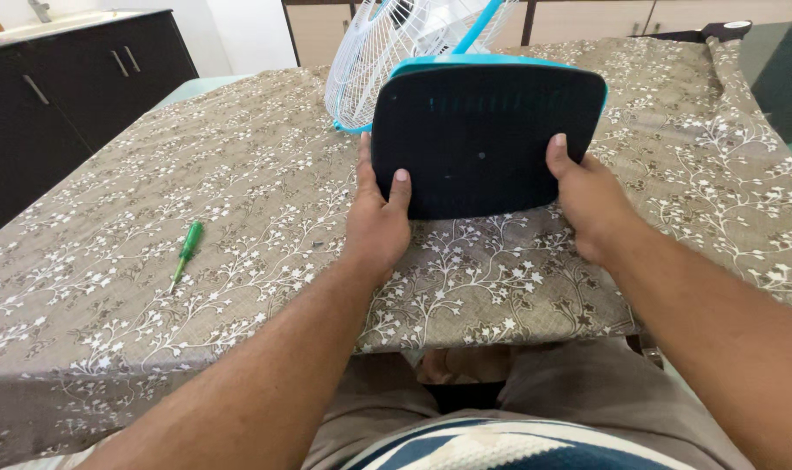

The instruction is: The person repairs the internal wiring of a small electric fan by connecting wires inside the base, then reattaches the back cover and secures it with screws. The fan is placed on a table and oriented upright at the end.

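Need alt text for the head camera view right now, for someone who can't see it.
Both hands, left hand and right hand, grip the dark underside of a fan base tipped up on a floral tablecloth. The white fan grille lies behind it; a green screwdriver lies to the left.

The surface (195,174) is covered with a brown cloth (674,122) that has small white flowers and twigs on it. At the back left stands a dark cabinet (56,96) with silver handles and a pale top. Behind it is a white wall (239,35). Light wood cupboards (640,17) run along the back.
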